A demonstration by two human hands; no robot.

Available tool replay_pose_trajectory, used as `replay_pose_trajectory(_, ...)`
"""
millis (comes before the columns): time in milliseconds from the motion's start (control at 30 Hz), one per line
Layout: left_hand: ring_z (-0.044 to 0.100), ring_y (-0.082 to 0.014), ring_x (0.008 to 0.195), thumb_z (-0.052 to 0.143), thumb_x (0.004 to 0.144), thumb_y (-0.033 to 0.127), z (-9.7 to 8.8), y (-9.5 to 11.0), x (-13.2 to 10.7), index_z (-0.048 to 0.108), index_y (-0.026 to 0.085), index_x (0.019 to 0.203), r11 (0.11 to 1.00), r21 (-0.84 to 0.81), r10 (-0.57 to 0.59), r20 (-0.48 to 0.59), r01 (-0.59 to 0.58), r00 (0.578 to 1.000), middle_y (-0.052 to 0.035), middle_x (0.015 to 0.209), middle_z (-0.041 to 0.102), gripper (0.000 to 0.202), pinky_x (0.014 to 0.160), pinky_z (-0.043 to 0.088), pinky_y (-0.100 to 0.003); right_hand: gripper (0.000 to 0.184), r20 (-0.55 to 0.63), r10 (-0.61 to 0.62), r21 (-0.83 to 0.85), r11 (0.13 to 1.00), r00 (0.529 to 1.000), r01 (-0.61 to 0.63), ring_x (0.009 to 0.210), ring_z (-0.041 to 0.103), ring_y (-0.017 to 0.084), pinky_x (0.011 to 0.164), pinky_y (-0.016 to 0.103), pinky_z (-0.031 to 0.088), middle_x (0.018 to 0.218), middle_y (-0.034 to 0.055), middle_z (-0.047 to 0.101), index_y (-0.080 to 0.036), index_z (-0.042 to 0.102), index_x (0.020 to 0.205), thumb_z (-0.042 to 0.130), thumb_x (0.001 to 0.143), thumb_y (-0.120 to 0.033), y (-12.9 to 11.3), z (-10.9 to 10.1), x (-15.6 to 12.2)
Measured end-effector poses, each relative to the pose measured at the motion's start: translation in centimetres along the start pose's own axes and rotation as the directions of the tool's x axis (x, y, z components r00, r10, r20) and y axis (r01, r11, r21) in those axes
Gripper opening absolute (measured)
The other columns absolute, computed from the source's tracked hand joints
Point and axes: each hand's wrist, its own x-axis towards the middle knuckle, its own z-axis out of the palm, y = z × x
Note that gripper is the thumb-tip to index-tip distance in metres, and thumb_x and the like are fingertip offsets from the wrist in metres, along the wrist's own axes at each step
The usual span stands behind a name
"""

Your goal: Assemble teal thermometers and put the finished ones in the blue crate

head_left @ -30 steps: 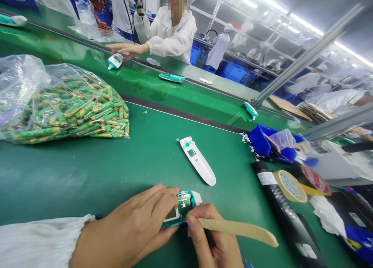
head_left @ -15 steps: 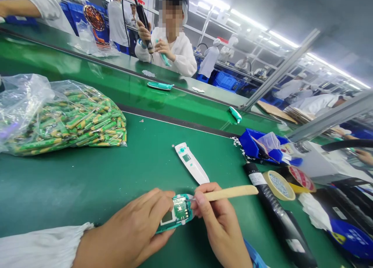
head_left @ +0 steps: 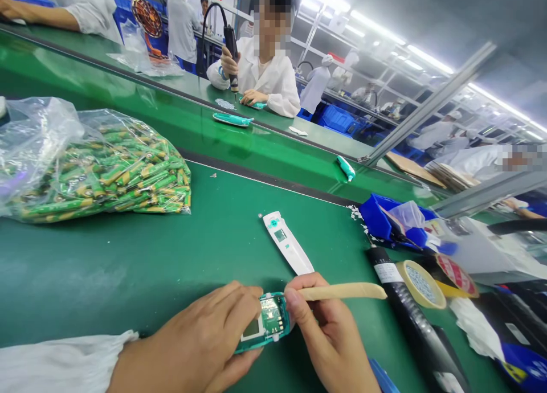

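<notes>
My left hand (head_left: 200, 336) is closed around a teal device housing (head_left: 252, 346), fingers over its left part. A green circuit board (head_left: 272, 316) and part of a grey display in a white frame show inside it. Between thumb and fingers, my right hand (head_left: 325, 330) pinches a thin tool with a beige handle (head_left: 346, 291), pointing right. Its working tip is hidden behind the fingers at the housing's right end. Just beyond lies a white device cover (head_left: 288, 242) with teal buttons and a small window, its lower end close to my right fingers.
A clear bag of green-and-yellow cylindrical pieces (head_left: 123, 171) lies left. To the right are a black electric screwdriver (head_left: 410, 313), a round dish of small parts (head_left: 421, 285) and a blue bin (head_left: 380, 219). Across the green belt (head_left: 171, 122), a co-worker (head_left: 269, 74) holds another screwdriver.
The metal tip seen over the board earlier is now hidden, with my right hand against the housing's right end. Across the belt, the co-worker has lowered the screwdriver and a teal piece to the table.
</notes>
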Motion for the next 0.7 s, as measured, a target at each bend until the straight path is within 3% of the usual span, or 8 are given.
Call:
replay_pose_trajectory(167, 0.062, -0.0220, 0.093, 0.061, 0.076, 0.020, -0.21, 0.04, 0.09, 0.049, 0.024, 0.103, 0.999, -0.029, -0.023, 0.005, 0.023, 1.000, -0.0021, 0.101, 0.063, 0.030, 0.079, 0.054, -0.038, 0.015, 0.061, 0.030, -0.007, 1.000, 0.998, -0.030, 0.063, 0.049, 0.012, 0.056, 0.022, 0.040, 0.074, 0.0006, 0.055, -0.019, 0.058, 0.076, 0.051, 0.086, -0.029, -0.75, -0.53, 0.18)
replay_pose_trajectory(467, 0.061, -0.0228, 0.095, 0.057, 0.078, 0.019, -0.47, 0.07, 0.16, 0.048, 0.023, 0.106, 0.996, -0.078, -0.035, 0.050, 0.039, 0.998, -0.0035, 0.103, 0.063, 0.030, 0.079, 0.054, -0.040, 0.018, 0.052, -0.012, -0.098, 0.995, 0.999, 0.017, 0.064, 0.048, 0.014, 0.056, 0.024, 0.038, 0.067, 0.0002, 0.051, -0.020, 0.055, 0.073, 0.050, 0.087, -0.030, -0.74, -0.74, -0.09)
replay_pose_trajectory(600, 0.061, -0.0232, 0.097, 0.056, 0.079, 0.021, -0.26, 0.02, -0.02, 0.048, 0.025, 0.107, 0.998, -0.036, -0.052, 0.061, 0.055, 0.997, -0.0037, 0.106, 0.062, 0.030, 0.079, 0.054, -0.040, 0.017, 0.078, 0.005, -0.113, 0.994, 0.997, 0.003, 0.066, 0.048, 0.014, 0.058, 0.025, 0.037, 0.070, 0.0001, 0.050, -0.020, 0.054, 0.075, 0.047, 0.088, -0.029, -0.85, -0.77, -0.12)
replay_pose_trajectory(700, 0.061, -0.0244, 0.098, 0.058, 0.079, 0.023, 0.13, -0.12, -0.23, 0.043, 0.023, 0.112, 0.999, 0.035, 0.006, 0.018, -0.007, 1.000, -0.0045, 0.108, 0.063, 0.036, 0.078, 0.055, -0.040, 0.018, 0.107, 0.006, -0.129, 0.992, 0.994, 0.008, 0.065, 0.046, 0.014, 0.056, 0.024, 0.036, 0.069, -0.0001, 0.049, -0.020, 0.052, 0.075, 0.046, 0.089, -0.029, -0.86, -0.85, 0.04)
